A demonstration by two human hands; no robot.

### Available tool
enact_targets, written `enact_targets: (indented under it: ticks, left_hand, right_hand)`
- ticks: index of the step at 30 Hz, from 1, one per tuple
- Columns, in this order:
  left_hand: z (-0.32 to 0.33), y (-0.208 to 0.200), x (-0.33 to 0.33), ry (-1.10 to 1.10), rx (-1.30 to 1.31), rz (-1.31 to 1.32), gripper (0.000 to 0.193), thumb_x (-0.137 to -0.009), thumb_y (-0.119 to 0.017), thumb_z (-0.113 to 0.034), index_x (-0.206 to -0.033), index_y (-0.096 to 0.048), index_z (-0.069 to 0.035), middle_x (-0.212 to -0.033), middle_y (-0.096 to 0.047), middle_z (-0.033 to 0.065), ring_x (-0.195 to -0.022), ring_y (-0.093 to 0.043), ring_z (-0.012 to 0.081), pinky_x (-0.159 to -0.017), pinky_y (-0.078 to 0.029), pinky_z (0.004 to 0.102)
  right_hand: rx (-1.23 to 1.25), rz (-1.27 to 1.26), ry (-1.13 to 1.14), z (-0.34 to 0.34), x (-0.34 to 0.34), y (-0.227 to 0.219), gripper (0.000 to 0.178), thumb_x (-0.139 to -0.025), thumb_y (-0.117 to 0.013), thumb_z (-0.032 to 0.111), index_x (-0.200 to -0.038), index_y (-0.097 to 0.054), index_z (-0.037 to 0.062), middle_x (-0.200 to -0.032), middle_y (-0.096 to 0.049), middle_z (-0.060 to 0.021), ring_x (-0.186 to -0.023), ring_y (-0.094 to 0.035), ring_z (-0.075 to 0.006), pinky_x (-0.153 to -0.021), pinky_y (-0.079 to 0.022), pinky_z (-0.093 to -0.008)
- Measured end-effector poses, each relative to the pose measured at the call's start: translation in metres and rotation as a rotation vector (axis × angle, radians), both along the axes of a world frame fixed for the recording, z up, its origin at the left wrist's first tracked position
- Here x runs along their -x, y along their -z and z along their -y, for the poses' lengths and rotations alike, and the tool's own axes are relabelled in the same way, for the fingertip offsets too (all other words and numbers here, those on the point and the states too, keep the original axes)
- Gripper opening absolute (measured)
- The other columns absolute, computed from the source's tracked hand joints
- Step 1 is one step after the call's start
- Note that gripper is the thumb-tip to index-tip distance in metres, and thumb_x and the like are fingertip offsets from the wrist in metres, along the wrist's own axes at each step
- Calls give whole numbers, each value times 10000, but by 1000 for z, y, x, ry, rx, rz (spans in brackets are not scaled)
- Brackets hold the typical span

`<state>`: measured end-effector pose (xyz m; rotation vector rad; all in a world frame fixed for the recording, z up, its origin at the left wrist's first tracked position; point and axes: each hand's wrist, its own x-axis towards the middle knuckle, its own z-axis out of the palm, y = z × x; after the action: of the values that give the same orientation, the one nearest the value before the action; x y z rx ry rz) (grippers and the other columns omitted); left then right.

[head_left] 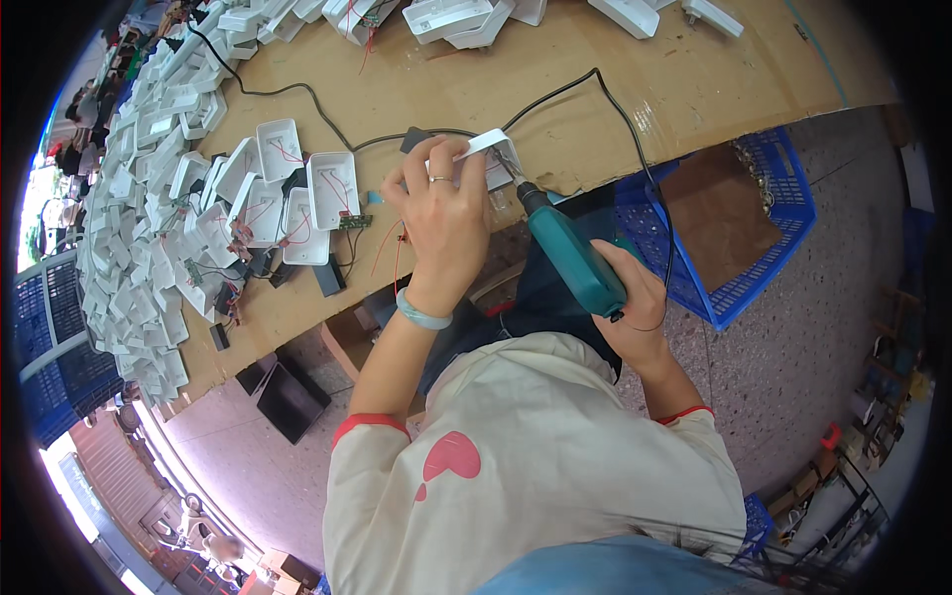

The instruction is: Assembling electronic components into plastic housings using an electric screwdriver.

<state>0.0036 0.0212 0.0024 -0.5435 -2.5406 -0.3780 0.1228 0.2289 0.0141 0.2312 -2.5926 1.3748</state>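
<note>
My left hand (446, 223) has its fingers bent round a white plastic casing (493, 140) at the table's near edge. It wears a ring and a pale bangle. My right hand (637, 302) grips a green electric screwdriver (573, 253) by its rear end. The tool points up and left, its bit reaching into the casing's open side. Whether the bit touches a screw is too small to tell. Left of my left hand lie several open white casings with red wires (332, 185) and a small green circuit board (354, 221).
A large heap of white casings (129, 238) covers the table's left side. More casings (451, 18) lie at the far edge. A black cable (555, 91) loops across the cardboard-covered table (714, 89). To the right stands a blue plastic crate (729, 297) with brown cardboard inside.
</note>
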Motion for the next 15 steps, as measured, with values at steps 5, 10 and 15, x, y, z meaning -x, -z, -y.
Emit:
enact_targets:
  ticks: [5,10,15]
  left_hand:
    - [0,0,0,-4,10,-9,195,-838,-743,-81,-1027,-703,-113,-1153,-639,28,-1162,-580,266,-949,-364,445]
    - [-1,0,0,-7,2,-17,190,-839,-745,-86,-1023,-708,-115,-1145,-640,24,-1156,-581,262,-952,-363,441]
    - [-1,5,1,8,-14,-17,247,-804,-669,-58,-1040,-739,-71,-1137,-630,50,-1173,-562,255,-961,-347,481]
  right_hand:
    - [-54,1,8,-2,0,0,463,-745,-720,-8,-1199,-631,-20,-1007,-685,-187,-869,-690,-371,-768,-537,-361]
    - [-81,-4,-5,-2,2,-2,424,-765,-739,33,-1172,-629,-7,-962,-666,-177,-825,-675,-363,-722,-523,-370]
    - [-130,-52,-15,-2,4,-1,411,-760,-768,68,-1141,-629,3,-918,-650,-164,-793,-657,-362,-703,-518,-386]
